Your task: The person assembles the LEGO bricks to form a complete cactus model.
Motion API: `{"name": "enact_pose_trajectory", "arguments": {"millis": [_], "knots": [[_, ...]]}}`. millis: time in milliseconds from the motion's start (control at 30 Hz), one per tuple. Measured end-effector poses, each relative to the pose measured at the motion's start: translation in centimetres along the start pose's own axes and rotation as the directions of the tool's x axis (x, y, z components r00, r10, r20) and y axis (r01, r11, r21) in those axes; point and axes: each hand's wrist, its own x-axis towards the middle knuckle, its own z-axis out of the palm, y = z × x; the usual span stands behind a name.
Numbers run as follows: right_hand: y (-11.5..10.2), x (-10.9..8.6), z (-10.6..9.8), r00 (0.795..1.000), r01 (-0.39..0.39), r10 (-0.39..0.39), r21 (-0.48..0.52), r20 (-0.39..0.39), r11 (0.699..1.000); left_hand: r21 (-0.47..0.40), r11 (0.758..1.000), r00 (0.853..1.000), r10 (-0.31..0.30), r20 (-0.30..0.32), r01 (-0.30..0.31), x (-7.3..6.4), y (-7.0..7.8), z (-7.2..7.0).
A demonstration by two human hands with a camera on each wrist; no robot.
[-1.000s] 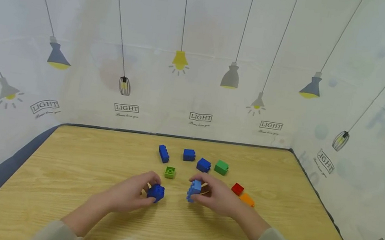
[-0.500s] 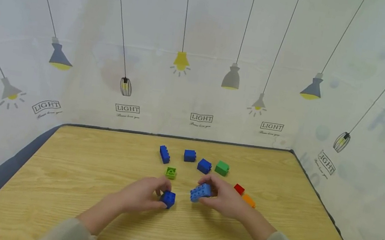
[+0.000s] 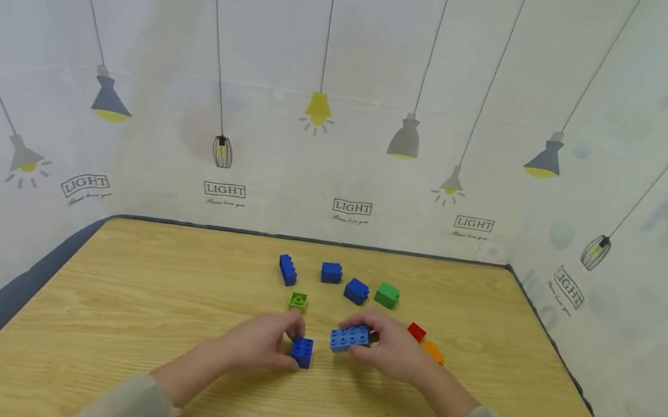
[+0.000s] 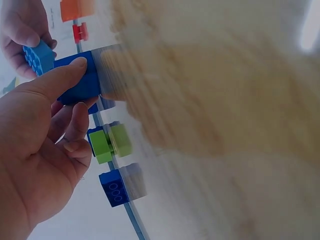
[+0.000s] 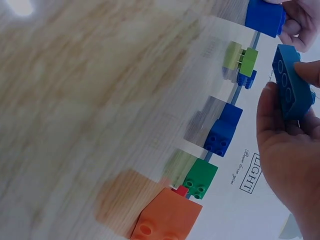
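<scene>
While the left hand pinches the dark blue block between thumb and fingers, the right hand likewise grips the light blue block near 1 end. The dark blue block stands on the tabletop, studs upward; a seam across its side in the left wrist view suggests 2 stacked pieces. The light blue block is raised and tilted, its 8 studs toward the head camera, just beside the dark blue block but apart from it.

Probable faults: the light blue block, held toward its end, could pivot if its free end were pushed; the stacked pieces, if such they are, could part under a sideways press. The light green block, just beyond the left fingers, could be nudged by a forward reach. The red block and orange block, close by the right wrist, could be swept aside by an outward swing of that arm. The green block, farther back, appears less exposed.
</scene>
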Motion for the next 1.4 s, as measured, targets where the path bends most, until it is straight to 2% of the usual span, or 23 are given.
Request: {"name": "enact_pose_trajectory", "arguments": {"millis": [167,267,400,500,800,1033,1400], "knots": [[0.2,-0.1,0.1,1.0,-0.01,0.01,0.031,0.012,0.999,-0.031,1.0,1.0,0.005,0.01,-0.005,0.3,0.0,0.3],[0.4,0.0,0.1,1.0,0.015,-0.016,0.021,0.02,1.0,-0.111,0.994,1.0,-0.005,0.021,0.007,0.1,-0.1,0.4],[0.4,0.1,0.3,0.999,0.046,-0.046,-0.021,0.005,0.999,-0.237,0.972,1.0,-0.006,0.026,0.012,-0.5,-0.5,0.3],[0.1,0.2,0.5,0.998,0.059,-0.059,-0.011,0.014,0.998,-0.284,0.959,1.0,-0.005,0.024,0.012,-0.8,-0.7,0.2],[-0.6,1.0,1.9,0.995,0.053,-0.058,0.059,0.083,0.997,-0.339,0.94,0.999,-0.03,0.025,0.037,-0.7,-0.4,0.4],[-0.9,1.5,2.7,0.992,0.06,-0.065,0.044,0.105,0.997,-0.362,0.932,1.0,-0.016,0.012,0.019,-0.6,-0.2,0.6],[-1.0,1.8,2.9,0.994,0.044,-0.046,0.021,0.1,0.999,-0.36,0.933,1.0,-0.005,0.012,0.009,-0.6,-0.2,0.6]]}}
